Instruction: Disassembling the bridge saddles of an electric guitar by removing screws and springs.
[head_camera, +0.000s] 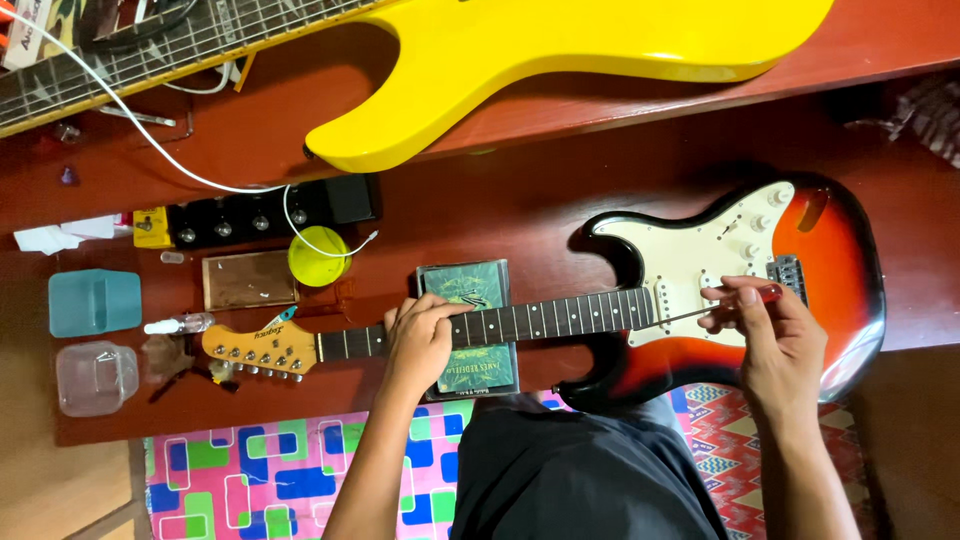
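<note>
Your left hand (418, 340) grips the neck (545, 321) of the sunburst guitar (740, 290), fingers curled over the fretboard, directly above the green case (468, 330) propping it off the bench (480, 210). Your right hand (765, 335) pinches a red-handled screwdriver (715, 306) between thumb and fingers, its shaft angling toward the neck's body end beside the cream pickguard (700, 260). Judgement: keep the neck pressed firmly against the case beneath your left palm, hold the shaft in line with the fastener, and turn in small increments; a slip risks scratching the pickguard just beyond your right fingertips.
</note>
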